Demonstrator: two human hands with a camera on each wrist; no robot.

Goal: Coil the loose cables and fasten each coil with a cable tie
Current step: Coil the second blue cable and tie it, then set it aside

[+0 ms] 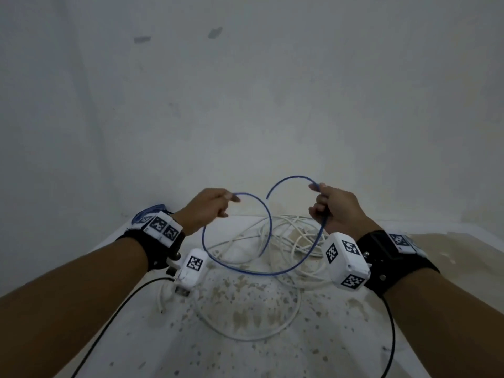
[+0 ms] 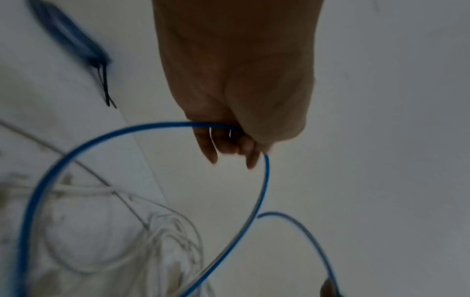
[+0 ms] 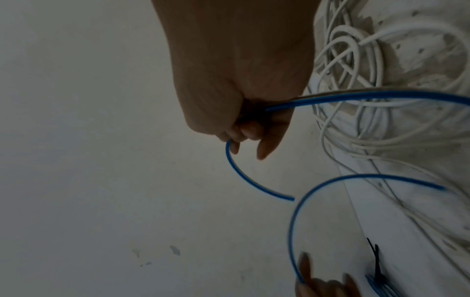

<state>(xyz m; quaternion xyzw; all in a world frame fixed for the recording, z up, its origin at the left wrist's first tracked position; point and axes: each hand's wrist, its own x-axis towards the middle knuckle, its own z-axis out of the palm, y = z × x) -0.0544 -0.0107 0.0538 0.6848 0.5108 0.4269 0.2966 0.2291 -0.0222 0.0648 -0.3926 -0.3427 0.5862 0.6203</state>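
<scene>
A thin blue cable (image 1: pixel 270 225) hangs in open loops between my two hands above the white table (image 1: pixel 272 358). My left hand (image 1: pixel 226 203) pinches one stretch of it, its fingers (image 2: pixel 229 144) curled round the strand (image 2: pixel 265 176). My right hand (image 1: pixel 320 195) grips another stretch in a fist (image 3: pixel 244 136), and the cable (image 3: pixel 381 94) runs out on both sides. A short free end curves up and left from the right hand. Under the loops lies a tangle of loose white cables (image 1: pixel 286 236).
A coiled blue cable (image 2: pixel 68 40) fastened with a black cable tie (image 2: pixel 105 94) lies at the table's far left corner, behind my left wrist. The table is stained and stands against a pale wall (image 1: pixel 245 105). Black cords (image 1: pixel 117 309) trail from both wrist cameras.
</scene>
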